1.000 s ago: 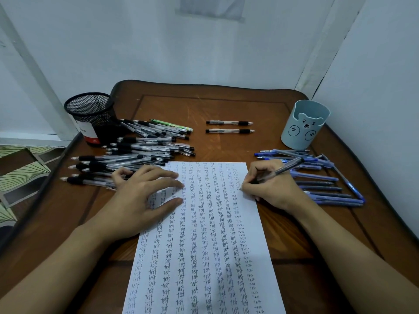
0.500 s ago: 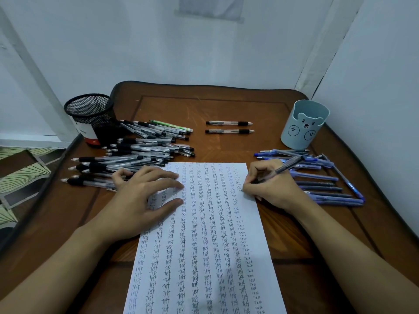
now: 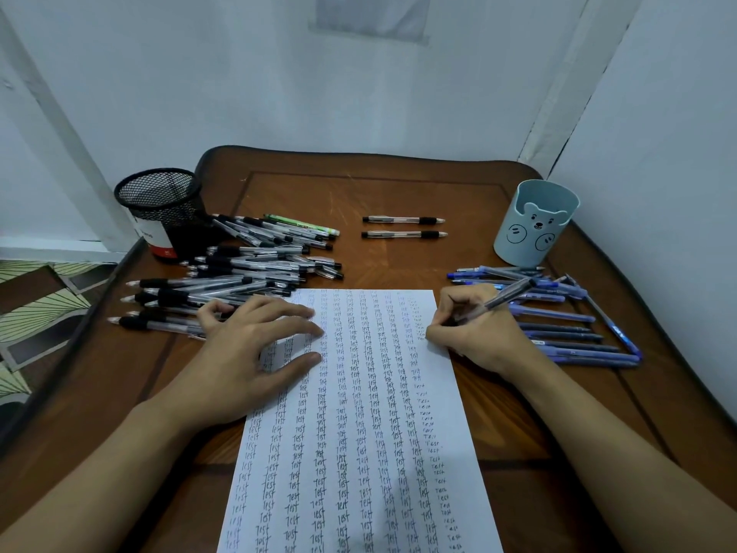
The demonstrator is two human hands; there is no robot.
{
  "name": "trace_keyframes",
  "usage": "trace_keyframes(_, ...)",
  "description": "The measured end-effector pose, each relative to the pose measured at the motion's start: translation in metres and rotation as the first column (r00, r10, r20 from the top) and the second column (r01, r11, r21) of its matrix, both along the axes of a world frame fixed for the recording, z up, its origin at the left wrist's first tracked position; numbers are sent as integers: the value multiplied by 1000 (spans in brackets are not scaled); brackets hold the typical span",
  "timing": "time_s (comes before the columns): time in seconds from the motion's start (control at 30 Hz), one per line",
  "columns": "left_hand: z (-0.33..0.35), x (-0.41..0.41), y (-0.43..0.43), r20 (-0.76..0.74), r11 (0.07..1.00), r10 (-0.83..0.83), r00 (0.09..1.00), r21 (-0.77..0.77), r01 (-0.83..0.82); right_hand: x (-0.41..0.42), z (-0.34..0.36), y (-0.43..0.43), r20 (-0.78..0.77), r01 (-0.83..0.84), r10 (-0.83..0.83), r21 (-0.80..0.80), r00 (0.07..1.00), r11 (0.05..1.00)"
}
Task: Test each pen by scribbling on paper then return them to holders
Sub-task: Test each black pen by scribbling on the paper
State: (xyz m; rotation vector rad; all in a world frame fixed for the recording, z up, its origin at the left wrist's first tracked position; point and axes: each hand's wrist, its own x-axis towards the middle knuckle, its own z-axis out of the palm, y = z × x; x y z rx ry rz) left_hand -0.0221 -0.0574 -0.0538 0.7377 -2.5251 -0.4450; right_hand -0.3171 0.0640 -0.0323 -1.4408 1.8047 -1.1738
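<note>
The right hand (image 3: 474, 333) has its thumb and fingers curled tight round a translucent-barrelled pen with a dark rear end (image 3: 496, 301). The writing tip is hidden under the fingers, at the right margin of the white sheet of paper covered in columns of the word "test" (image 3: 359, 433). The pen's long axis slants from the tip, low and to the left of the grip, up and away to the right. Its rear end points over the loose row of blue plastic pens (image 3: 566, 325) lying just right of the grip, and toward the pale blue cup-shaped holder with a bear face (image 3: 536, 223) farther out on that same line. That holder probably takes this pen next, and the right hand is much the nearer; a short lift along the pen's own axis should reach it. The left hand (image 3: 255, 345) lies well to the left of the grip, fingers spread flat and pressing the sheet, holding nothing. Beyond it sit the heap of black-capped clear pens (image 3: 247, 273) and the black wire-mesh holder (image 3: 159, 205).
</note>
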Motion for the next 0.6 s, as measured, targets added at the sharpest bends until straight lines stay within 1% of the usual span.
trace_keyframes(0.1,0,-1,0,-1,1000,7,1000,-3,-7,-3,1,0,83,-21,19,20,996,1000)
trace_keyframes(0.17,0,0,0,-2,1000,7,1000,2,-7,-4,0,0,107,-22,20,15,994,1000)
trace_keyframes(0.47,0,0,0,0,1000,3,1000,2,-3,-2,-6,-3,33,5,-5,1,999,1000)
trace_keyframes(0.53,0,0,0,-2,1000,1,1000,3,-1,-2,-6,-1,74,6,-7,10,997,1000)
trace_keyframes(0.6,0,0,-1,-4,1000,-1,1000,5,1,-1,-5,3,166,15,-13,-12,986,1000)
